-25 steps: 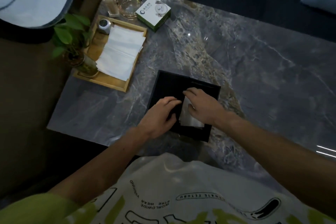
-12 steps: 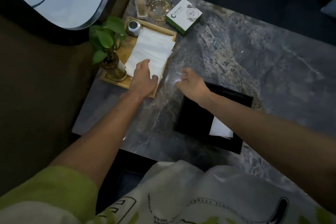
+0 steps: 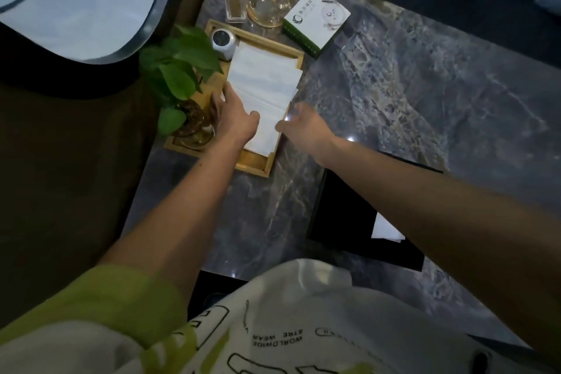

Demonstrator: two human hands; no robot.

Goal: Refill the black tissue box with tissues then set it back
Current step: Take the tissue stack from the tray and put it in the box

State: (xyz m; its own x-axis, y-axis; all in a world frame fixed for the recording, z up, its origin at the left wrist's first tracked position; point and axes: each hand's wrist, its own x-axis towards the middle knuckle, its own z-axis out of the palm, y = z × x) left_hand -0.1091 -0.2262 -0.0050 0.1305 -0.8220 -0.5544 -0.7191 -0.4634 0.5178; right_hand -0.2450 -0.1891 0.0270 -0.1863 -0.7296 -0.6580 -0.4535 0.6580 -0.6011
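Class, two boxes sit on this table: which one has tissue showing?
The black tissue box under the right forearm; the green-and-white box shows none.

Two hands (image 3: 235, 118), one tissue stack (image 3: 263, 91), one tray (image 3: 255, 161), two boxes (image 3: 349, 215).

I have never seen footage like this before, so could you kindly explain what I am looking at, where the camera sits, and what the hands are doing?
There is no machine here: a person wears one wide-angle camera on the head, looking down at their own bare arms. The left hand lies on the near left edge of a stack of white tissues in a wooden tray. The right hand reaches the stack's near right edge. Neither has lifted anything yet. The tray also carries a potted plant and a small silver jar. It sits on a grey marble table. Nearer the person lies the black tissue box, with a white tissue showing. Beyond the tray stand a glass dish and a green-and-white carton.
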